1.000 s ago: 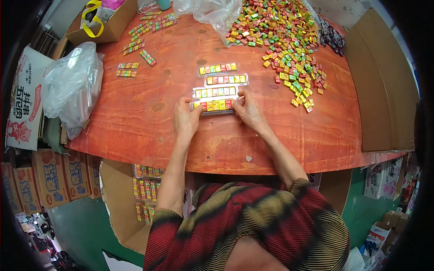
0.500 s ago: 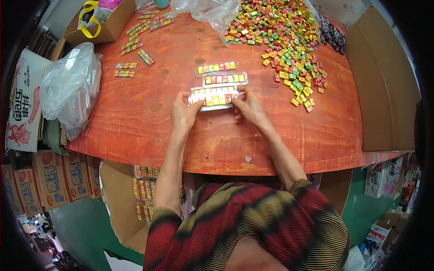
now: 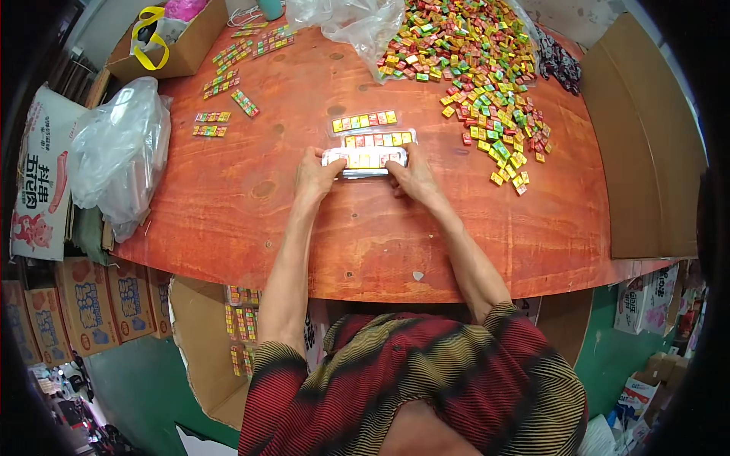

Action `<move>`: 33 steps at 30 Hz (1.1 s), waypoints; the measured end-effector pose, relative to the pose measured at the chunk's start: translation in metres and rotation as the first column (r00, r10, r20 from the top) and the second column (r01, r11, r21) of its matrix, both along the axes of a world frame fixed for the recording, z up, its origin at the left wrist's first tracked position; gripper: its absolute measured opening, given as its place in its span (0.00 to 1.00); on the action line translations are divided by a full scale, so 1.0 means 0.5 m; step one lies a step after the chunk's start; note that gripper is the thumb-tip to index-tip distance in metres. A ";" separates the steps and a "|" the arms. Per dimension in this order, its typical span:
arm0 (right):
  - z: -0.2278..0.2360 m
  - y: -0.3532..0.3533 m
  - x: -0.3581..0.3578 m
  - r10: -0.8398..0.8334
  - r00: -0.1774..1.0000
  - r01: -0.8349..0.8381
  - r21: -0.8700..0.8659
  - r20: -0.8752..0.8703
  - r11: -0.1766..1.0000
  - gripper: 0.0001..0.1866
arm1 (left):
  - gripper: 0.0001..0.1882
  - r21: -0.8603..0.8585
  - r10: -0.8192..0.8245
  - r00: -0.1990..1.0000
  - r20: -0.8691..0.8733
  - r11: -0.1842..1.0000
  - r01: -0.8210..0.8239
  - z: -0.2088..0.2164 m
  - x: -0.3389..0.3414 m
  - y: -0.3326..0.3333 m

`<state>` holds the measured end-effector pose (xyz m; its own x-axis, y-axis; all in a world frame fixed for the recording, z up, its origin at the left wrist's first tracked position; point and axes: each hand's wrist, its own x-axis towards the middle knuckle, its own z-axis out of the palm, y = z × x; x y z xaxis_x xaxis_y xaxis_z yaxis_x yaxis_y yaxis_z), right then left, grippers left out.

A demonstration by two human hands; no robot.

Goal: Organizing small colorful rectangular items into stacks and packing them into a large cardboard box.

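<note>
Gripping: left hand [image 3: 314,179] and right hand [image 3: 417,181], both nearly closed, pinch the ends of a tray [image 3: 365,158].
Tray: between left and right edges of the table [image 3: 365,251].
Packs [image 3: 460,49]: heaped toward the far right corner.

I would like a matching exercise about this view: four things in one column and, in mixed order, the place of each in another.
Things
1. Left hand
2. Right hand
3. Heap of small wrapped packets
4. Pink bundle

Places
A. On the table, far side, right of centre
B. At the held tray's right end
C. In the cardboard box, far left
D. At that tray's left end

Pairs: 1-D, 2-B, 3-A, 4-C
</note>
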<state>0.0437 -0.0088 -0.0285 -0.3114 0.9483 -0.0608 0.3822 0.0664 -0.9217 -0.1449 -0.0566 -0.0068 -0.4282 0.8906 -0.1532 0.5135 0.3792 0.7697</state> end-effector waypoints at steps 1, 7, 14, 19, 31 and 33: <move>-0.002 -0.001 0.003 0.003 1.000 -0.003 0.000 -0.002 1.000 0.22 | 0.20 0.022 0.026 0.995 0.101 0.999 -0.028 -0.011 -0.005 -0.004; 0.053 -0.017 0.028 -0.044 0.965 -0.062 -0.386 -0.258 0.920 0.25 | 0.22 0.046 0.189 0.811 0.553 0.966 -0.256 0.056 0.069 -0.024; 0.105 -0.042 0.025 -0.004 0.959 -0.101 -0.356 -0.282 0.929 0.25 | 0.20 0.202 0.195 0.542 0.817 0.784 -0.588 0.035 0.086 0.001; 0.089 -0.088 -0.010 0.081 0.963 -0.178 -0.379 -0.257 0.908 0.23 | 0.13 0.076 -0.021 0.095 0.995 0.773 -0.630 0.009 0.115 0.009; 0.048 0.064 -0.002 -0.239 0.851 -0.175 0.681 0.468 0.711 0.12 | 0.12 -0.057 0.121 0.083 0.989 0.839 -0.541 -0.009 0.084 -0.010; 0.052 0.066 -0.012 -0.248 0.788 -0.246 0.659 0.563 0.711 0.11 | 0.12 -0.075 0.132 0.064 0.989 0.831 -0.551 -0.009 0.075 -0.015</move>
<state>0.0379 0.0241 -0.0027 -0.4448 0.7916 0.4191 0.8046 0.5587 -0.2013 -0.1072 -0.0639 -0.0111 -0.3904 0.7666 -0.5098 -0.8167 -0.0329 0.5761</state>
